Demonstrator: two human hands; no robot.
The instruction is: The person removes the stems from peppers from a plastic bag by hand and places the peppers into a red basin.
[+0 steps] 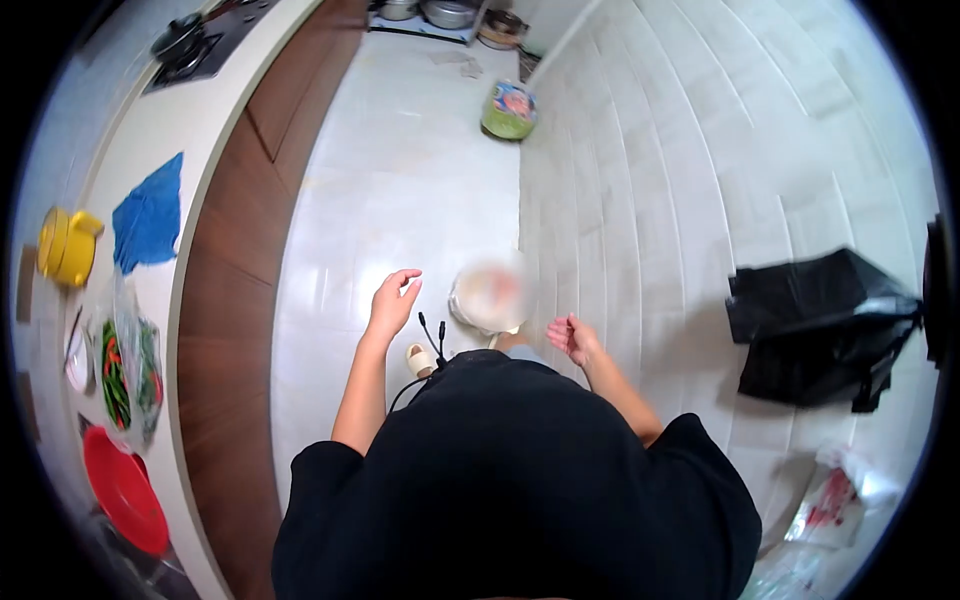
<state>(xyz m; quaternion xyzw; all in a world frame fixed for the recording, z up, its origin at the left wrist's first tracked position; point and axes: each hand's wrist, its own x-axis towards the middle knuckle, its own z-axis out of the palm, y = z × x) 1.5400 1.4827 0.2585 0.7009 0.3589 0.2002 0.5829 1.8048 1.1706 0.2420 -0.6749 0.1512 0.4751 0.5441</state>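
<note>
Both the left hand (394, 302) and right hand (574, 340) flank a bin (487, 298).

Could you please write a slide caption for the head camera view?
Head view: empty left hand and right hand above a kitchen floor, with a blue cloth on the counter.

The pale counter (192, 130) carries a blue cloth (150, 215), yellow pot (68, 248) and bagged peppers (115, 380). The white floor (385, 180) holds a round bin (463, 310).

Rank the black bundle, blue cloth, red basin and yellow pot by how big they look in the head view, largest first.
1. Black bundle
2. Blue cloth and red basin, too alike to rank
3. Yellow pot
</note>
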